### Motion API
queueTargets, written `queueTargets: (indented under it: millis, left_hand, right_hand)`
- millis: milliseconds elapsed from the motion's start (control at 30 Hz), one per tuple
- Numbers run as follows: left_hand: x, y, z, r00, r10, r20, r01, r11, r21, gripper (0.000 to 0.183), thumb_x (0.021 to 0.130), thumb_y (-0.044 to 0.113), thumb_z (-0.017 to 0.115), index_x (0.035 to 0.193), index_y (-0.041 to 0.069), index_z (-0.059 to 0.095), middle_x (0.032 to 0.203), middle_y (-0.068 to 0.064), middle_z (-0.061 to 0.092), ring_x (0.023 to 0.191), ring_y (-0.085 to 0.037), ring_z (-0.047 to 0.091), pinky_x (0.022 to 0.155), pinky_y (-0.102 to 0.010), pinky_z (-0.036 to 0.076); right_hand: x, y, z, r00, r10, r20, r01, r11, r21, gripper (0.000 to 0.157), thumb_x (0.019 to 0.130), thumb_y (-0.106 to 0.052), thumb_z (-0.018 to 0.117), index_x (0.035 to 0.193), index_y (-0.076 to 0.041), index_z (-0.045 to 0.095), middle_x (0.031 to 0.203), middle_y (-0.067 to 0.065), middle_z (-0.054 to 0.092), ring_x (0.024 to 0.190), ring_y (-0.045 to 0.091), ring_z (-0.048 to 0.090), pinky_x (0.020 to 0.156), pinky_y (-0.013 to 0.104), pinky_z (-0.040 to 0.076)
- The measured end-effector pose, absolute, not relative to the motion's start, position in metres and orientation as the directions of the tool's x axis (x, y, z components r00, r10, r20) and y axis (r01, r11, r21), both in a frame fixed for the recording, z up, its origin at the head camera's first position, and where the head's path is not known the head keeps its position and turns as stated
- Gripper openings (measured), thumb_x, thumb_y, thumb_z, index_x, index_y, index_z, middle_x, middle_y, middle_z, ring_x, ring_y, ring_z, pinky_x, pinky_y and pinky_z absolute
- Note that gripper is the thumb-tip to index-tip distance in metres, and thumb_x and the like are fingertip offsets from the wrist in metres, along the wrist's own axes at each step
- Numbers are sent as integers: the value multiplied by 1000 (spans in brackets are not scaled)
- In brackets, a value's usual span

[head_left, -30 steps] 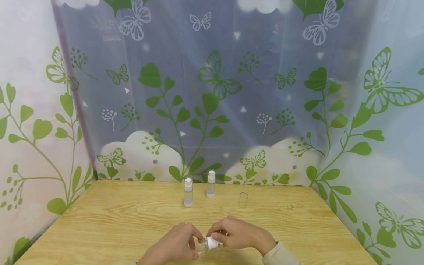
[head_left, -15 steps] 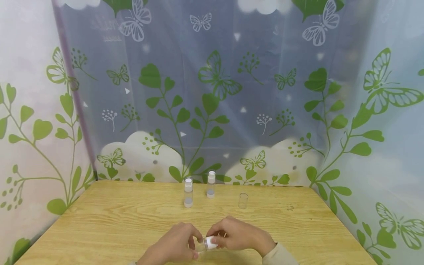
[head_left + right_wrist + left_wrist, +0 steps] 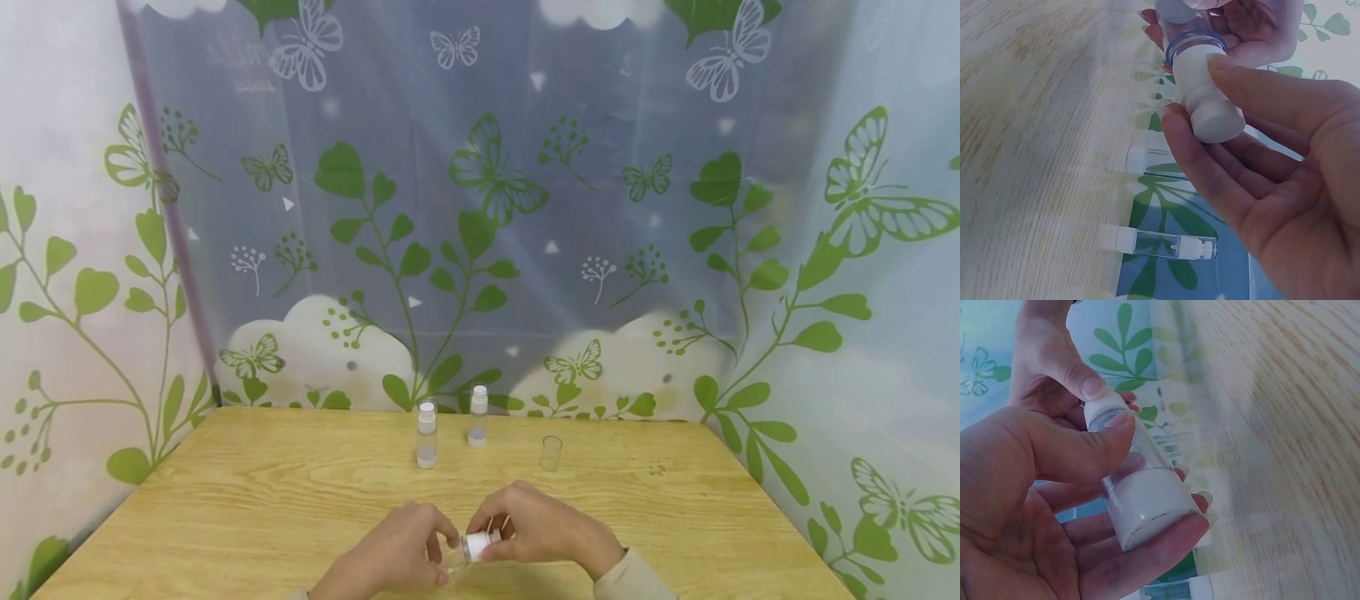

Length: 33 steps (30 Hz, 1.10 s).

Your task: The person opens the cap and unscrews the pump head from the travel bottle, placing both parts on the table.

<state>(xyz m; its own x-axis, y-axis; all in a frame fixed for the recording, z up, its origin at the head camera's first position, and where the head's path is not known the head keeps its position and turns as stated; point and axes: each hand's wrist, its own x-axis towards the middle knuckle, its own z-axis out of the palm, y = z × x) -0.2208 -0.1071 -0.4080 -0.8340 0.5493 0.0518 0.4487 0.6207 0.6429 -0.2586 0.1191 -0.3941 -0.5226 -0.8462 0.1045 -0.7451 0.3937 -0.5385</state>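
Note:
My left hand (image 3: 397, 546) grips the clear body of a small pump bottle (image 3: 1150, 503), with its thumb along the side and fingers under the white base. My right hand (image 3: 543, 529) pinches the bottle's white pump top (image 3: 1200, 78) between thumb and fingers. The bottle lies tilted on its side between both hands, above the near part of the table. Its clear body is partly hidden by the left fingers. In the right wrist view a blue-tinted ring shows where top and body meet.
Two similar capped bottles, one nearer (image 3: 427, 442) and one farther back (image 3: 477, 421), stand upright on the wooden table (image 3: 300, 475). A clear cap (image 3: 551, 454) stands to their right. A patterned curtain (image 3: 480, 250) closes off the back and sides.
The right fingers have shifted around the white pump top, with the hand rising slightly and the thumb sliding lower. The left hand and the standing bottles stay nearly where they were.

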Motion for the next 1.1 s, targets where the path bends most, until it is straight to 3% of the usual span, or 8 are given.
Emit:
queueTargets:
  millis: [767, 1100]
  left_hand:
    - [-223, -109, -406, -830, 554, 68, 467, 622, 629, 33, 68, 8, 79, 100, 8, 72, 76, 2, 70, 63, 0, 58, 57, -19, 50]
    - [-223, -110, -406, -833, 549, 74, 469, 628, 620, 33, 68, 10, 80, 100, 7, 72, 79, -1, 71, 66, 0, 59, 60, -22, 54]
  right_hand:
    - [-258, 123, -391, -548, -832, 82, -691, 396, -605, 22, 89, -18, 67, 111, -16, 67, 106, -6, 70, 88, -3, 62, 71, 16, 54]
    - [-262, 125, -393, -528, -845, 81, -708, 386, -592, 27, 99, -26, 50, 117, -13, 65, 112, 1, 70, 90, 0, 65, 74, 15, 53]
